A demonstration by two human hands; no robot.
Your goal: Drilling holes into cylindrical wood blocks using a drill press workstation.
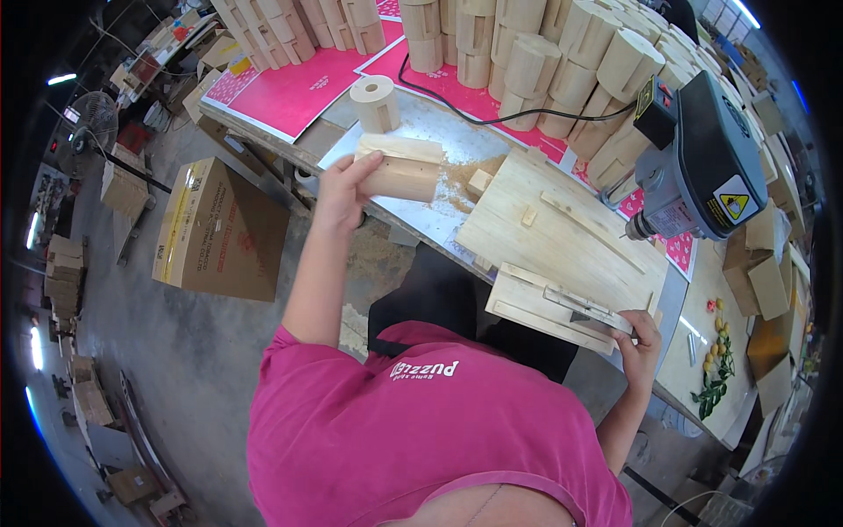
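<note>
My left hand (344, 189) is closed around a pale wooden block (402, 173) with a lengthwise groove and small holes. It holds the block tilted over the near edge of the bench. A wooden cylinder (375, 107) with a hole in its top stands just beyond. At the right, the fingers of my right hand (638, 342) close on the end of a thin slotted strip (587, 307), whose material I cannot make out. This strip lies over a small wooden board (536, 303), beside the large plywood board (562, 215) with wooden cleats fixed on it.
A drill press (702, 167) stands at the right of the plywood, its black cable (518, 116) crossing the bench. Sawdust (465, 180) lies beside the plywood. Stacked wooden cylinders (531, 66) line the back on pink sheets (307, 88). A cardboard box (219, 230) sits on the floor at left.
</note>
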